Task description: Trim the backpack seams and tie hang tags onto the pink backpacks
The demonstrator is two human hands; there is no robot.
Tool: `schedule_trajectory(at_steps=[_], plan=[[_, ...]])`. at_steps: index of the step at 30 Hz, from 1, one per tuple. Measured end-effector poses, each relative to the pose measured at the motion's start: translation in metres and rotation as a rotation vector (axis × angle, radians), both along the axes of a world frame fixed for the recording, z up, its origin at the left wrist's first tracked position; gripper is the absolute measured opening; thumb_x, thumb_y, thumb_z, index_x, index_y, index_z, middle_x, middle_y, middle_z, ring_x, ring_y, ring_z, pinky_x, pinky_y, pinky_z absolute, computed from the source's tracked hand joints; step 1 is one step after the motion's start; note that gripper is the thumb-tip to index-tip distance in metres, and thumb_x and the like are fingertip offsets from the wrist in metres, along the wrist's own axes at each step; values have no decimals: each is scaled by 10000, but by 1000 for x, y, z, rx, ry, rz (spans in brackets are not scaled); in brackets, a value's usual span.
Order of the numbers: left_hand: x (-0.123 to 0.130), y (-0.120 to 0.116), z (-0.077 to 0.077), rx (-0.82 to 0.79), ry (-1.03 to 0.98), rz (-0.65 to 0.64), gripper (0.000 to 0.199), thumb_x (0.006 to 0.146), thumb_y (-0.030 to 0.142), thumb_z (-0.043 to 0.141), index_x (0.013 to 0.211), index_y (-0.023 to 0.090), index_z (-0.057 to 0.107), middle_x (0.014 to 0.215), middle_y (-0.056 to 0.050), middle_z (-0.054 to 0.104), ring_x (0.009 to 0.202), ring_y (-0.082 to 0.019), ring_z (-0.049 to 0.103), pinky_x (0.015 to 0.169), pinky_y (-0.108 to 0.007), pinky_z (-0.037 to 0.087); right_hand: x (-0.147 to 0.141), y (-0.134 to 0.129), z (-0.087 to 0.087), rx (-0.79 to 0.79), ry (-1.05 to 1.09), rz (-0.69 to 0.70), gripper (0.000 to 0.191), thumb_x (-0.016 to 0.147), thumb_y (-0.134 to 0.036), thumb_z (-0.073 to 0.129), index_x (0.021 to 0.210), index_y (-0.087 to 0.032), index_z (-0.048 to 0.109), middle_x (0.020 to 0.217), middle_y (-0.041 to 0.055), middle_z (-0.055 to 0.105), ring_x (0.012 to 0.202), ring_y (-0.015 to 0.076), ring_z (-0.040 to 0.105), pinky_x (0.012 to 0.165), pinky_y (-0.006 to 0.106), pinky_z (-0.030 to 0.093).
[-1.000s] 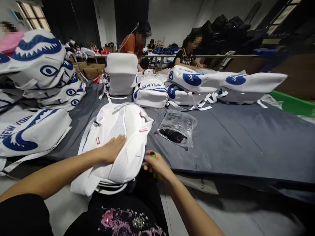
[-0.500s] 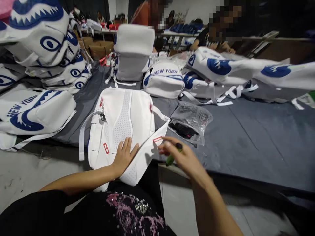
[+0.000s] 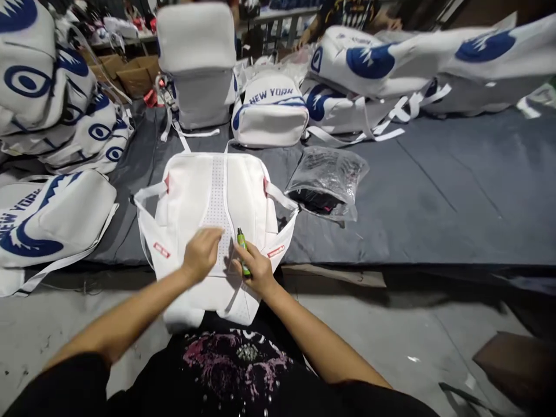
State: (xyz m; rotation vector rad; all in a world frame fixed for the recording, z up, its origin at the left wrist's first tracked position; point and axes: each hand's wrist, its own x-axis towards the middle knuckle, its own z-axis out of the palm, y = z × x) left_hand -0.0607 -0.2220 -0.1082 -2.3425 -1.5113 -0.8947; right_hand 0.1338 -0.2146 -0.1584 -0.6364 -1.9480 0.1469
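A white backpack (image 3: 249, 185) lies back side up at the table's front edge, its lower end toward my body. Its two shoulder straps fan out, the left strap (image 3: 150, 229) and the right strap (image 3: 282, 240), each with a red label. Over the dotted back panel, my left hand (image 3: 202, 252) has its fingers curled together; whether they pinch anything is hidden. Close beside it, my right hand (image 3: 257, 267) grips a small green pen-like tool (image 3: 243, 252) with a black tip pointing up and away from me.
Right of the backpack lies a clear plastic bag (image 3: 330, 174) with dark contents. Behind stand an upright white bag (image 3: 195, 63) and a "NEW YORK" backpack (image 3: 271, 113). More backpacks pile up at left (image 3: 47, 121) and back right (image 3: 369, 63). A co-worker's arm (image 3: 310, 32) shows across the table.
My left hand has lifted from flat on the backpack and curled. My right hand has moved left from the right strap with the green tool. The left strap now spreads outward; the view has tipped down.
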Motion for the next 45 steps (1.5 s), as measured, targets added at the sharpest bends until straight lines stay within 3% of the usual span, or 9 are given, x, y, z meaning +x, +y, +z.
schedule_trajectory(at_steps=[4, 7, 11, 15, 22, 27, 33, 37, 45], plan=[[23, 104, 58, 46, 250, -290, 327, 1003, 321, 446, 1185, 141, 650, 1282, -145, 651, 1223, -277, 573, 1005, -446, 462, 2, -5, 4, -3, 20, -14, 593, 900, -104, 582, 1473, -195, 457, 1201, 194, 659, 1060, 250, 696, 796, 342, 625], [51, 158, 83, -46, 519, -422, 480, 954, 555, 504, 978, 117, 701, 1045, -160, 707, 996, -288, 639, 880, -427, 433, 1, -4, 6, -18, 38, -26, 587, 889, -83, 577, 1455, -182, 460, 1147, 186, 665, 1006, 239, 698, 764, 338, 626], [65, 175, 97, -152, 740, -488, 587, 986, 604, 377, 798, 154, 703, 807, -103, 714, 781, -233, 637, 781, -405, 376, 1, -6, 1, -28, 38, -58, 584, 883, -85, 582, 1445, -184, 460, 1124, 175, 664, 992, 234, 692, 746, 334, 625], [42, 188, 107, -157, 752, -587, 606, 991, 621, 346, 739, 186, 685, 766, -51, 703, 853, -208, 605, 948, -435, 369, 0, -5, -1, -46, 30, -59, 597, 860, -67, 603, 1434, -163, 468, 1105, 185, 662, 943, 233, 695, 702, 322, 617], [7, 241, 111, -112, 371, -534, 571, 895, 724, 479, 766, 188, 625, 1365, -48, 593, 1424, -249, 285, 1249, -569, 52, 1, -4, -6, -67, 29, -45, 647, 861, -49, 590, 1469, -193, 421, 1092, 162, 685, 940, 230, 703, 689, 327, 617], [16, 203, 98, -80, 417, -537, 563, 864, 725, 521, 768, 182, 632, 1483, -60, 485, 1426, -334, 314, 1212, -614, 150, 12, -3, 7, -219, 243, -122, 489, 871, -88, 635, 1319, -248, 522, 942, 47, 699, 789, 174, 709, 666, 300, 607], [34, 137, 72, -140, 426, -541, 471, 874, 680, 552, 870, 217, 635, 1022, -53, 638, 1148, -277, 511, 1195, -564, 260, 29, 29, 53, -656, 663, -218, 332, 952, -396, 588, 1239, -234, 553, 899, 25, 731, 659, 147, 706, 639, 312, 601], [36, 124, 52, -67, 278, -535, 436, 937, 627, 494, 880, 206, 595, 1049, -63, 625, 1235, -284, 474, 1220, -554, 263, 27, 42, 72, -859, 740, -308, 343, 870, -470, 688, 1072, -204, 610, 765, -12, 711, 561, 115, 651, 562, 262, 559], [29, 117, 25, -54, 29, -546, 425, 993, 577, 411, 851, 219, 588, 1173, -41, 642, 1408, -224, 409, 1291, -501, 175, 13, 45, 73, -810, 646, -427, 378, 855, -563, 665, 800, -207, 551, 581, -65, 532, 457, 83, 465, 434, 234, 393]])
